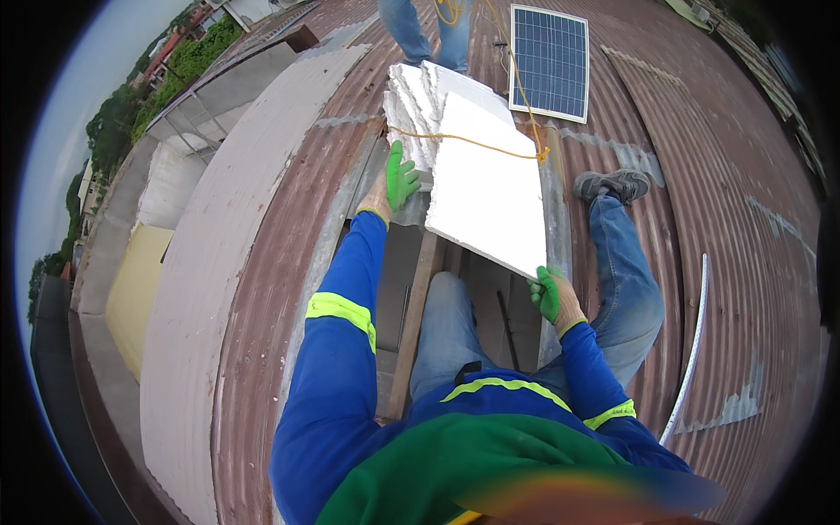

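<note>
A stack of white foam boards [490, 166] with rough, broken edges lies ahead of me, its near end over an opening in the roof. A yellow-orange rope [464, 137] crosses the boards and is knotted at their right side. My right hand [549, 296], in a green-and-beige work glove, grips the near right corner of the top board. My left hand [402, 179], gloved alike, is open with fingers stretched out at the stack's left side; whether its palm presses on the boards I cannot tell.
Beneath me is a framed roof opening [398, 271] with a wooden beam [417, 315]. Another person's jeans-clad legs [429, 35] stand beyond the boards. A solar panel [549, 63] lies far right on rusty corrugated sheets [700, 192]. A pale measuring strip [696, 350] lies at right.
</note>
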### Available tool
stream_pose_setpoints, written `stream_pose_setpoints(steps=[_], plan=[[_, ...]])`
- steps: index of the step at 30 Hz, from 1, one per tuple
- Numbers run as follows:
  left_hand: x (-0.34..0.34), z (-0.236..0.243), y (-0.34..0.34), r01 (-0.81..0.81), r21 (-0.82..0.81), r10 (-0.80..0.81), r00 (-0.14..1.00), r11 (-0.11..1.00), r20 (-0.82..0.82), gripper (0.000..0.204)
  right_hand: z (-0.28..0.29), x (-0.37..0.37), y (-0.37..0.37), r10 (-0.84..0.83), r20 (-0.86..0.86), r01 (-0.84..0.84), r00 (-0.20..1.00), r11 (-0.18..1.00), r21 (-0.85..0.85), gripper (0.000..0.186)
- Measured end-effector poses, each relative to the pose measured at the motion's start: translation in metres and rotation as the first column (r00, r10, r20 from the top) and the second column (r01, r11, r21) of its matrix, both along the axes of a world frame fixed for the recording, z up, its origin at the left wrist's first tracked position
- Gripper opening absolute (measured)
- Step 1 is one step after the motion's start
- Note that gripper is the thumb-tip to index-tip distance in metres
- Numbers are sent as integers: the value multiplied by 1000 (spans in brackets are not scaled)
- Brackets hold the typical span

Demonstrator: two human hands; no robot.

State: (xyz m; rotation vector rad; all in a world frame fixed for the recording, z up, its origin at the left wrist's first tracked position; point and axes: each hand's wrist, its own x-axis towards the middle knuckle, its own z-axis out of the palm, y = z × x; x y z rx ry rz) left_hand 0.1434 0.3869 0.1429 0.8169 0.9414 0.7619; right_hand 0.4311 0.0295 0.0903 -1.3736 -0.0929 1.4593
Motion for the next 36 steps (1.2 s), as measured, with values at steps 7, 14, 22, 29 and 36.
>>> stream_pose_setpoints(steps=[7, 14, 22, 29, 36], plan=[[81, -36, 101, 32, -124, -41, 997, 992, -65, 103, -3, -1, 3, 11, -15, -12, 1000, 996, -87, 32], [97, 12, 105, 179, 336, -135, 979, 925, -151, 83, 10, -4, 6, 48, -50, -52, 998, 994, -93, 31], [24, 42, -13, 419, -81, -402, 774, 904, -490, 67, 57, -50, -16, 99, -43, -101, 994, 993, -54, 40], [-14, 88, -107, 226, -152, -262, 920, 962, -290, 53, 82, -43, -68, 248, -78, -250, 966, 968, -14, 46], [-40, 99, -154, 80, -49, -91, 957, 996, -275, 44, 92, -52, -98, 316, -142, -312, 938, 949, 45, 39]])
